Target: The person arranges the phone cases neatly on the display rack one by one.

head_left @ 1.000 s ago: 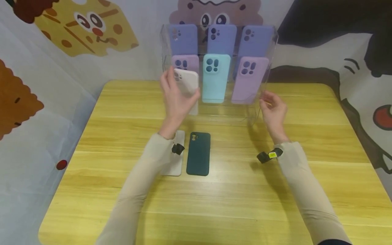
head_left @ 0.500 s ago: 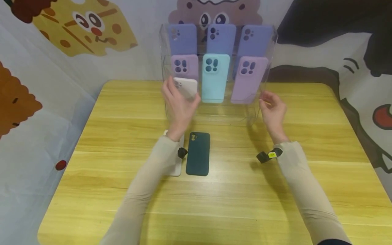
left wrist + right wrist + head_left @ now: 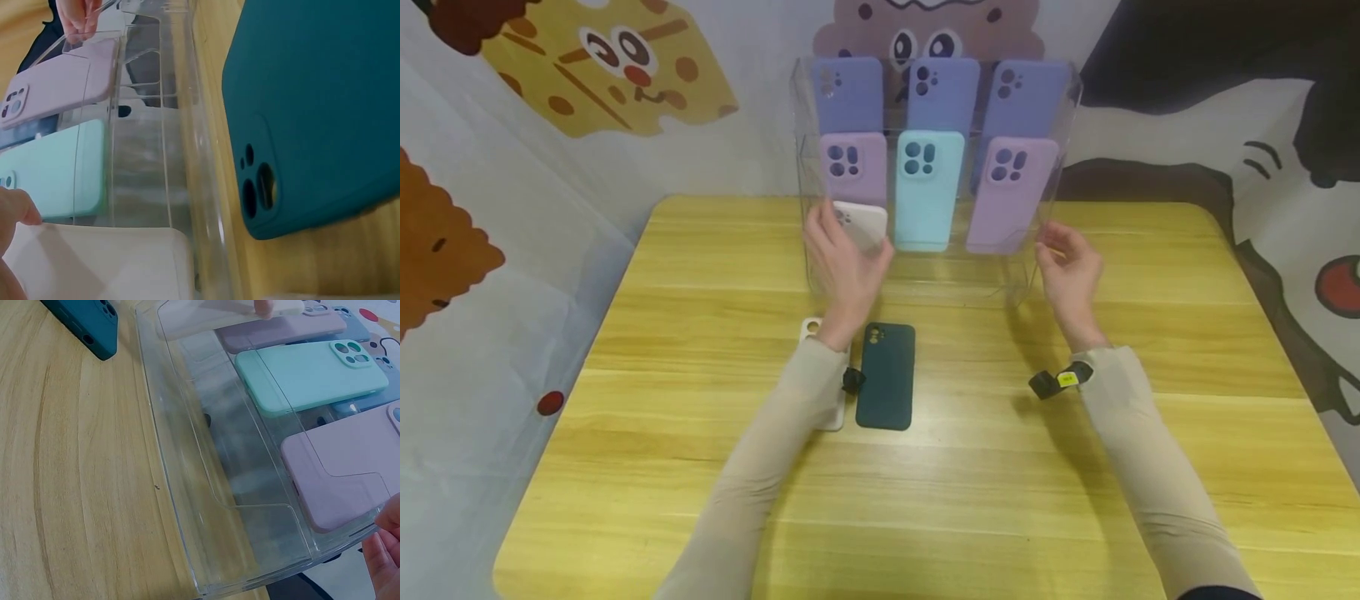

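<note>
My left hand [image 3: 848, 271] grips a white phone case [image 3: 868, 227] by its sides, at the bottom left tier of a clear acrylic display stand [image 3: 940, 290]. In the left wrist view the white case [image 3: 119, 259] lies inside the stand's front lip, beside the mint phone case [image 3: 59, 169]. My right hand [image 3: 1070, 279] pinches the stand's right side edge; the right wrist view shows fingers [image 3: 378, 559] at that clear wall, near a lilac phone case [image 3: 344, 465].
Three blue-violet cases, among them one at top centre [image 3: 943, 96], fill the upper tier. The middle tier bears a lilac, a mint and another lilac case. On the wooden table [image 3: 1000, 500] lie a dark green case [image 3: 886, 379] and a white one [image 3: 833, 417], partly under my left forearm.
My left hand has lowered the white phone case into the stand's bottom tier and shifted slightly right, uncovering the lilac case behind. My right hand has stayed put.
</note>
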Available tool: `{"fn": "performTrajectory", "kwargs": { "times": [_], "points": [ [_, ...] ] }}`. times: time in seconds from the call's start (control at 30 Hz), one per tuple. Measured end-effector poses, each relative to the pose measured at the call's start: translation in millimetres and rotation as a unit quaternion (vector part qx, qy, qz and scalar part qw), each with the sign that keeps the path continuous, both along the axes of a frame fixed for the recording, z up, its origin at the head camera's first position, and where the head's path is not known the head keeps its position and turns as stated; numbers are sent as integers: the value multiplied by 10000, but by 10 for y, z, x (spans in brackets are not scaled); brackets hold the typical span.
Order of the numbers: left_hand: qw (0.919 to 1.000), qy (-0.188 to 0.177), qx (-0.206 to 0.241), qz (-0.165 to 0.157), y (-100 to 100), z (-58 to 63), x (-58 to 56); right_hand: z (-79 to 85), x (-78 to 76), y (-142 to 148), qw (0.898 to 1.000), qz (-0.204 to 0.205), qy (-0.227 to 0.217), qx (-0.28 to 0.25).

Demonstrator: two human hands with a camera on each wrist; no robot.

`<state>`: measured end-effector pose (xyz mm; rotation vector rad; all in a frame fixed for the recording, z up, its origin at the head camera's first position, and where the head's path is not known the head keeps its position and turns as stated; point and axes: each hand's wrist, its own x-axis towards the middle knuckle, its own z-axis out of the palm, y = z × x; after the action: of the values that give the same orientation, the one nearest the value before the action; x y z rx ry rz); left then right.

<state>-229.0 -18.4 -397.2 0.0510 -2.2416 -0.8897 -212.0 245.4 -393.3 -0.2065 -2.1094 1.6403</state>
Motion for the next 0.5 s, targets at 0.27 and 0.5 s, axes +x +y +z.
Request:
{"fn": "performTrajectory", "kwargs": {
  "times": [0.27, 0.5],
  "points": [
    [9999, -115, -36, 40, 0, -90, 4, 2, 9, 9, 9999, 19, -117, 27],
    [9997, -204, 101, 92, 14, -117, 3, -3, -2, 17, 9999, 16, -104, 93]
  ]
}}
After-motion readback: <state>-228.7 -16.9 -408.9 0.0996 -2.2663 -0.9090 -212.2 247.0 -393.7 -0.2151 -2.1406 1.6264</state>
